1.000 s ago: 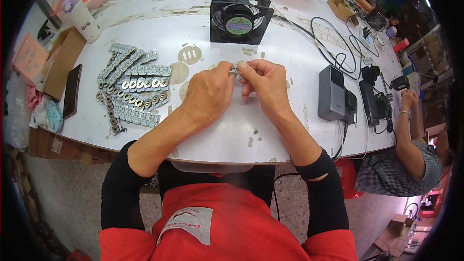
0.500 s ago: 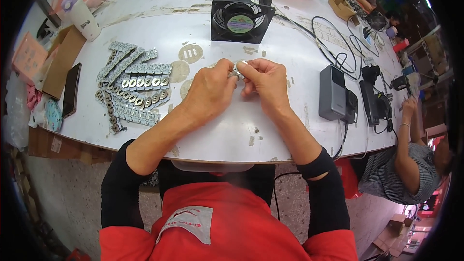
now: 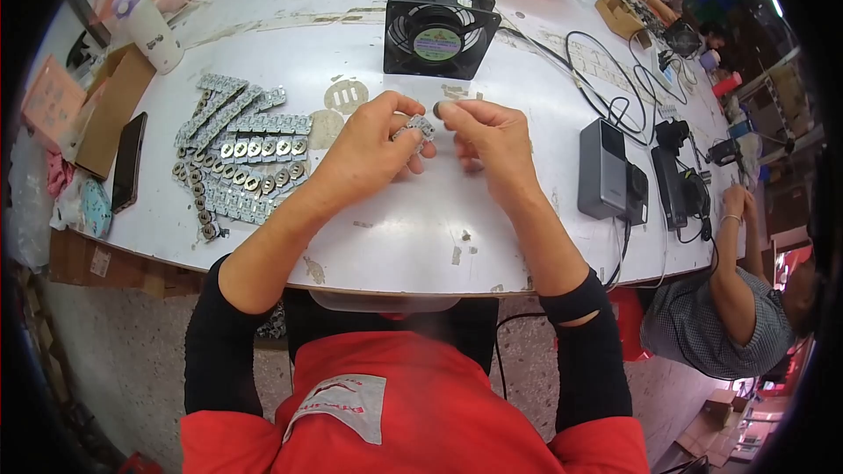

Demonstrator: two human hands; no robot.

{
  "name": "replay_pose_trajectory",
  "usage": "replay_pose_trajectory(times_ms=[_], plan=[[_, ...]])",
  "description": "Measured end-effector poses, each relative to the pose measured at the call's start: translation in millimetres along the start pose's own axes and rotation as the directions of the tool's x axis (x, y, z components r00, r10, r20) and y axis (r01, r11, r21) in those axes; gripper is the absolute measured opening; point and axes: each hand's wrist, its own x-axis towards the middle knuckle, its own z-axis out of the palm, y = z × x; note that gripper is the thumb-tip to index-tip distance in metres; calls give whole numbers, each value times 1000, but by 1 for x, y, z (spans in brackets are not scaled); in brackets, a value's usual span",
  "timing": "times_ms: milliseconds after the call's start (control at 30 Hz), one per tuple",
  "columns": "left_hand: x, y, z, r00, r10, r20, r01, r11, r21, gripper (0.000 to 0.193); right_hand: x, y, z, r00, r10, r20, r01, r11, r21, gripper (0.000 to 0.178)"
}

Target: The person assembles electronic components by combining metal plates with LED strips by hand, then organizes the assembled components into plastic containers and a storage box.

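My left hand [image 3: 373,145] is closed on a short piece of silvery circuit board [image 3: 416,129], which shows between its fingertips. Just to the right, my right hand [image 3: 492,139] pinches a small dark round disc [image 3: 437,110] between thumb and finger. A narrow gap separates disc and board. Left of my hands lies a pile of circuit board strips [image 3: 255,125], several of them bearing round metal parts.
A black fan [image 3: 436,32] stands beyond my hands. To the right are a grey box-shaped device [image 3: 602,167], a black power strip [image 3: 672,189] and loose cables [image 3: 606,105]. A phone [image 3: 129,161], cardboard box [image 3: 114,110] and bottle [image 3: 147,31] line the left. Co-workers sit at right.
My hands have moved apart. The board piece now shows in my left hand and the dark disc in my right. A co-worker's arms at right have shifted.
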Motion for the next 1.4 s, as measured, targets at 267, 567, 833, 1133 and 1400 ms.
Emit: replay_pose_trajectory(times_ms=[267,567,833,1133,1400], plan=[[-2,3,-6,992,-7,129,20,995,-102,30,-1,0,1,939,172,299,-253,933,257,19],[-2,3,-7,973,-124,197,143,986,-84,20,0,10,9,978,-198,66,195,980,39,23],[-3,-1,1,993,-38,112,35,999,31,17,11,15,-1,926,217,310,-353,791,500,23],[0,-15,13,942,315,-117,-222,844,488,22,1,6,10,993,98,65,-106,984,141,23],[-3,-14,22,900,418,-126,-227,695,683,18,-6,5,15,999,40,25,-42,992,122,26]])
